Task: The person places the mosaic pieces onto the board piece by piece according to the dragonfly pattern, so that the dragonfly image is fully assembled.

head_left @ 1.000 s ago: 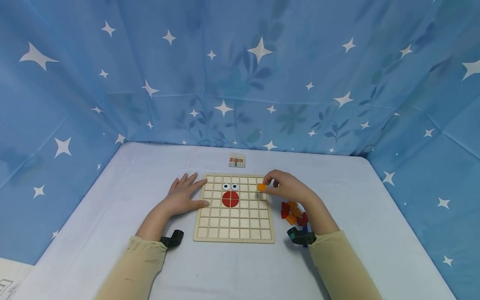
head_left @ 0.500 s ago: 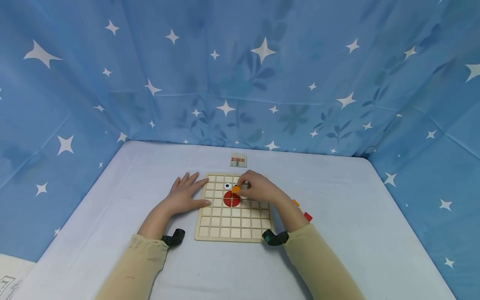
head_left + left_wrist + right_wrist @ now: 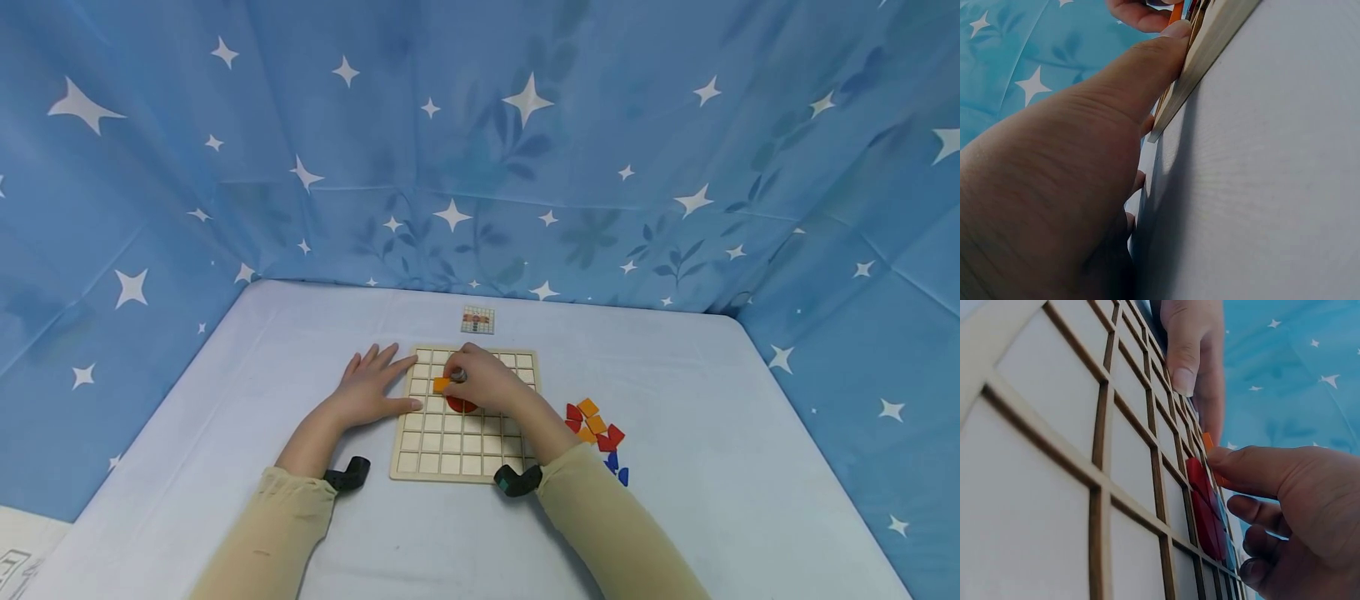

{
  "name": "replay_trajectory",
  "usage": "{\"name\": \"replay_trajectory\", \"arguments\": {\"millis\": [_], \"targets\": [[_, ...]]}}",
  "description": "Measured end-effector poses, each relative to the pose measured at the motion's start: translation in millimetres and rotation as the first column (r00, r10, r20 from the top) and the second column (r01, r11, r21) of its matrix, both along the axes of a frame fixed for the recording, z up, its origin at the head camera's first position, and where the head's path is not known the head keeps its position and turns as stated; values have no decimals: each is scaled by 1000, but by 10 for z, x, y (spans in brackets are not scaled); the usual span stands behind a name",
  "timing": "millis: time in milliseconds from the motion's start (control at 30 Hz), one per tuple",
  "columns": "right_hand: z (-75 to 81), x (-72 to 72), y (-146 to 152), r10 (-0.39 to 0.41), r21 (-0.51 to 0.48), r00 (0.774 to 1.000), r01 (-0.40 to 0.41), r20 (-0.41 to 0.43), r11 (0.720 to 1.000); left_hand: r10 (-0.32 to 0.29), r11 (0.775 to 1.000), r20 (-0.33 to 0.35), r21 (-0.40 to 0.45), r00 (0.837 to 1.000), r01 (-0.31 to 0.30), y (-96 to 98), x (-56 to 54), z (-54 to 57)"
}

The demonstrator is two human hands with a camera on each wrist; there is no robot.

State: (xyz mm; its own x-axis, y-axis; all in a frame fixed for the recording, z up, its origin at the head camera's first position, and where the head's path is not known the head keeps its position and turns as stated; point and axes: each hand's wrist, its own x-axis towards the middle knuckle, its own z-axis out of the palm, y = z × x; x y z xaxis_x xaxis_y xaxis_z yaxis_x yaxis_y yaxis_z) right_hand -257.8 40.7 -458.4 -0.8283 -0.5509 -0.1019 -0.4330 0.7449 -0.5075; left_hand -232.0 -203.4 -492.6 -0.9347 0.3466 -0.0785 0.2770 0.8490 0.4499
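A wooden grid board (image 3: 431, 465) lies on the white table. My right hand (image 3: 483, 379) pinches an orange square tile (image 3: 440, 385) between thumb and fingers, close over a square left of the red pieces (image 3: 461, 406). Those red pieces form a disc, partly hidden under this hand; the eye tiles above it are hidden in the head view. In the right wrist view the orange tile (image 3: 1208, 441) stands at the thumb tip, beside the red pieces (image 3: 1202, 506). My left hand (image 3: 367, 396) is spread flat, its thumb and a fingertip resting on the board's left edge.
Loose orange, red and blue pieces (image 3: 596, 425) lie on the table right of the board, near my right forearm. A small picture card (image 3: 477, 320) lies behind the board. A blue star-patterned curtain (image 3: 450, 167) hangs around the table's back and sides.
My right hand has carried the orange tile leftward across the board, from its right edge past the eye tiles to left of the red disc. My left hand keeps its place.
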Motion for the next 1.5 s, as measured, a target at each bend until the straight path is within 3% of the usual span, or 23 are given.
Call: {"name": "replay_trajectory", "arguments": {"millis": [1233,1500], "targets": [[-20,56,-82,32,115,992,-18,-121,993,-14,1000,4,4,1000,14,-6,-5,-6],[41,40,-5,21,71,993,-13,-113,997,-6,1000,-4,-5,1000,6,-12,5,-6]]}}
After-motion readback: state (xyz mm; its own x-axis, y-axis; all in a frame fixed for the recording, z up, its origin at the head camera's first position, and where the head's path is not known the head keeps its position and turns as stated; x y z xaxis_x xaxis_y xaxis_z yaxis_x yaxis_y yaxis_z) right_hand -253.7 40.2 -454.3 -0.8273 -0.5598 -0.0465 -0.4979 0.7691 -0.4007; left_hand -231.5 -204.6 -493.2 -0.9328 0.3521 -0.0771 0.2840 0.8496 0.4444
